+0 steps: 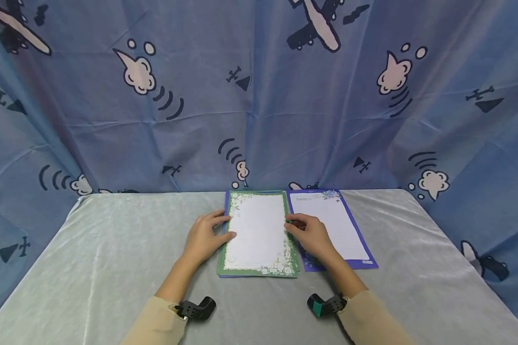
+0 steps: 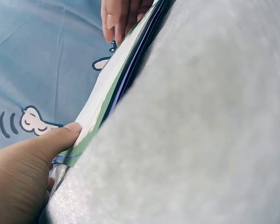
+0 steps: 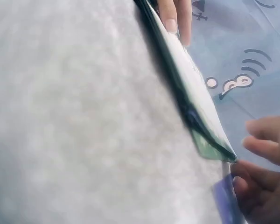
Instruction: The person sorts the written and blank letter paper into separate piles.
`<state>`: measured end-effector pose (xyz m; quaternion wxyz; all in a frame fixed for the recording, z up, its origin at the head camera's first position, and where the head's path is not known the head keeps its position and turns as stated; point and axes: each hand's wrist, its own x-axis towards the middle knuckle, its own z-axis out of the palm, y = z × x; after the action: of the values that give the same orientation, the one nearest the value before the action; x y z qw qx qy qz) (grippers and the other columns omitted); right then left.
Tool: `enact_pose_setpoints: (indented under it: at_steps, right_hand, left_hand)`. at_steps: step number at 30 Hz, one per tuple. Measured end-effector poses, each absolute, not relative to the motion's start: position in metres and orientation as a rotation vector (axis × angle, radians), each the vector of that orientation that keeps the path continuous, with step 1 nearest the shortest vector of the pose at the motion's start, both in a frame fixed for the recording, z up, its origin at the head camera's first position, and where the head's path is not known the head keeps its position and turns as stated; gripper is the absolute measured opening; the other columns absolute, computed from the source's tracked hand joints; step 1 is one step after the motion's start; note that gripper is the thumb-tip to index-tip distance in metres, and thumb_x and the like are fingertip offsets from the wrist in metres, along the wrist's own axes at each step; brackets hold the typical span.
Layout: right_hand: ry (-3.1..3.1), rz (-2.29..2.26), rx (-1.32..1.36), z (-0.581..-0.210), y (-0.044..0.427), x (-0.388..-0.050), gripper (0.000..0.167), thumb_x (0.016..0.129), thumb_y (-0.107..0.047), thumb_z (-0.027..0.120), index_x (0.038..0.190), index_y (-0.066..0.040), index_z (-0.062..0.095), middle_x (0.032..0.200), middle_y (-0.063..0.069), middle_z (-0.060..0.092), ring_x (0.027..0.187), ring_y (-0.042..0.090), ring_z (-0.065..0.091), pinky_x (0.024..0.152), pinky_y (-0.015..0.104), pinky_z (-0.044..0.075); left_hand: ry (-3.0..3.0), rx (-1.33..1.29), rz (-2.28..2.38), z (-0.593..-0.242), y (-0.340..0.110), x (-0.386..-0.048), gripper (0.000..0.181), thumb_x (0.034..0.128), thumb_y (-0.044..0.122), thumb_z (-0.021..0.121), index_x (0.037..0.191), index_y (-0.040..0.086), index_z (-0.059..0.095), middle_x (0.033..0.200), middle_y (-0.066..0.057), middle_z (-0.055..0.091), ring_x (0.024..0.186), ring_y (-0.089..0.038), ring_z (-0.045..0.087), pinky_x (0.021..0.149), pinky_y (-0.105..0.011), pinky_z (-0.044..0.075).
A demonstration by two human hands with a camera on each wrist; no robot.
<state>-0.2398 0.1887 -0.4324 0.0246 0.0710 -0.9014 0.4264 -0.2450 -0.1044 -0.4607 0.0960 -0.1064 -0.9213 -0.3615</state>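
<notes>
A stack of letter paper (image 1: pixel 259 235), with a green flowered border on its top sheet and blue edges showing beneath, lies in the middle of the table. My left hand (image 1: pixel 205 237) pinches its left edge, thumb on the top sheet and fingers at the side. At the opposite edge my right hand (image 1: pixel 312 235) touches the stack with thumb and fingertips, the other fingers loosely bent. Partly under the right hand lies a purple-bordered sheet (image 1: pixel 341 225) with faint writing at the top. In the left wrist view the stack's layered edge (image 2: pixel 116 93) shows several sheets.
A pale grey cloth covers the table (image 1: pixel 125 249). Behind it hangs a blue curtain (image 1: pixel 207 96) printed with planes and clouds. Black bands with small devices (image 1: pixel 198 309) sit on both wrists, over beige sleeves.
</notes>
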Motion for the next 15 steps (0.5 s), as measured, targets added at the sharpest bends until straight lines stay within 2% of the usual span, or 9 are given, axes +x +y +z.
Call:
enact_pose_setpoints:
  at_steps: [6, 12, 15]
  right_hand:
    - [-2.773, 1.228, 0.257, -0.4377, 0.1876, -0.2406, 0.03, 0.096, -0.019, 0.069, 0.123, -0.006, 0.072, 0.107, 0.012, 0.075, 0.09, 0.023, 0.067, 0.081, 0.038, 0.052]
    - [-2.76, 1.225, 0.242, -0.4381, 0.188, -0.241, 0.029, 0.095, -0.019, 0.07, 0.122, -0.008, 0.073, 0.106, 0.011, 0.076, 0.091, 0.022, 0.069, 0.083, 0.04, 0.054]
    - [-2.768, 1.233, 0.24, -0.4369, 0.1879, -0.2409, 0.029, 0.095, -0.02, 0.07, 0.122, -0.008, 0.073, 0.106, 0.01, 0.076, 0.091, 0.022, 0.068, 0.08, 0.037, 0.052]
  left_hand:
    - [-2.727, -0.314, -1.068, -0.4599, -0.103, -0.2438, 0.05, 0.0823, 0.035, 0.084, 0.127, 0.015, 0.072, 0.149, -0.007, 0.058, 0.132, -0.035, 0.053, 0.106, -0.052, 0.046]
    - [-2.71, -0.339, -1.044, -0.4598, -0.1023, -0.2437, 0.046, 0.0821, 0.033, 0.084, 0.124, 0.014, 0.074, 0.147, -0.009, 0.058, 0.131, -0.037, 0.054, 0.104, -0.054, 0.046]
    - [-2.709, -0.344, -1.035, -0.4598, -0.1022, -0.2434, 0.045, 0.0822, 0.032, 0.084, 0.123, 0.015, 0.075, 0.146, -0.01, 0.059, 0.132, -0.038, 0.053, 0.105, -0.054, 0.046]
